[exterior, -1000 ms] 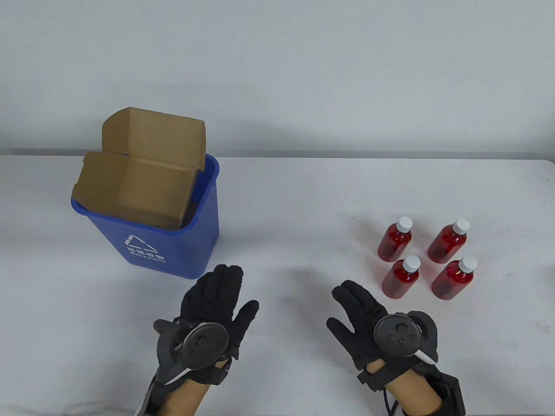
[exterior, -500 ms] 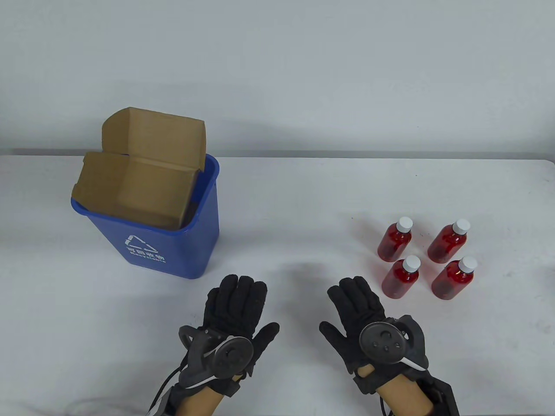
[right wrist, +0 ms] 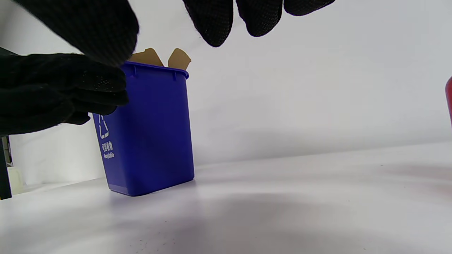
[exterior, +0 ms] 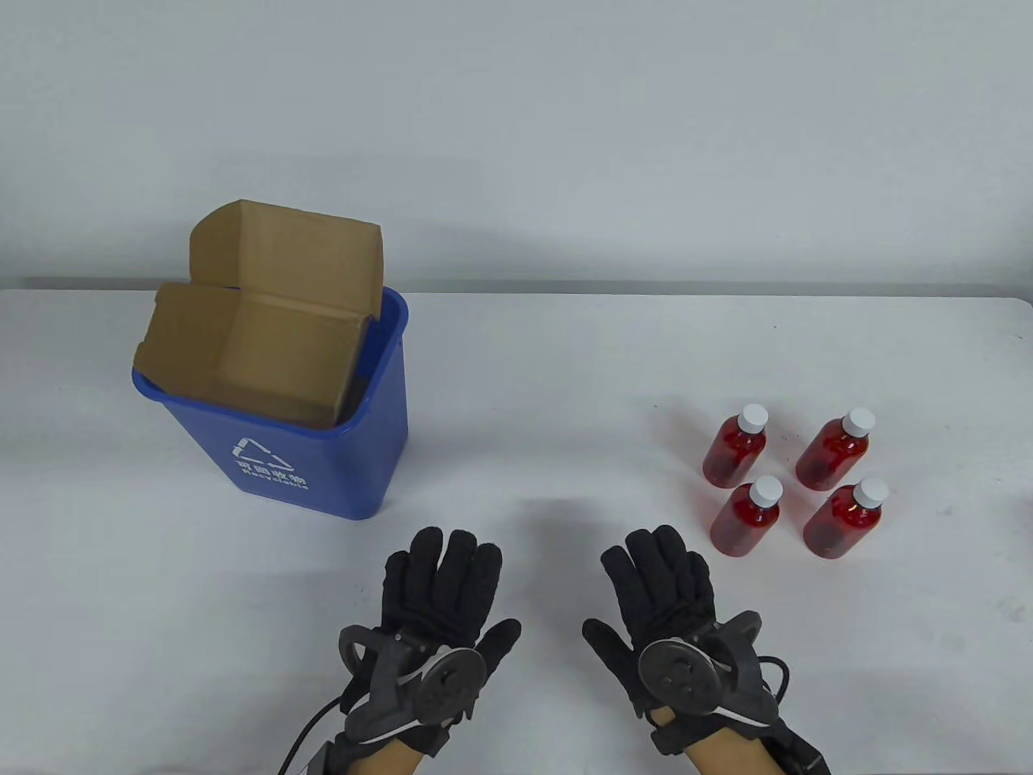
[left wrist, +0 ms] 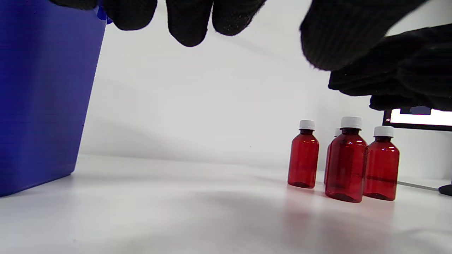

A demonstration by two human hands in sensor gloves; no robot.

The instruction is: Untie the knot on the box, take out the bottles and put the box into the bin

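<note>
The brown cardboard box [exterior: 258,339] stands open-flapped in the blue plastic bin [exterior: 323,452], apparently light and stiff, best gripped by a flap edge. Four red white-capped bottles [exterior: 795,480] stand on the white bench [exterior: 565,379]. The left hand [exterior: 440,585] and right hand [exterior: 662,585] hover empty, fingers relaxed.

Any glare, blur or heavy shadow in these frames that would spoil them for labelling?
Table view: even, soft light, sharp throughout, only faint shadows beside the bin and bottles. Left wrist view: gloved fingers close and soft-edged, bottles crisp, reddish tint cast on the table. Right wrist view: fingers blurred, bin sharp, broad dim shadow on the tabletop.
</note>
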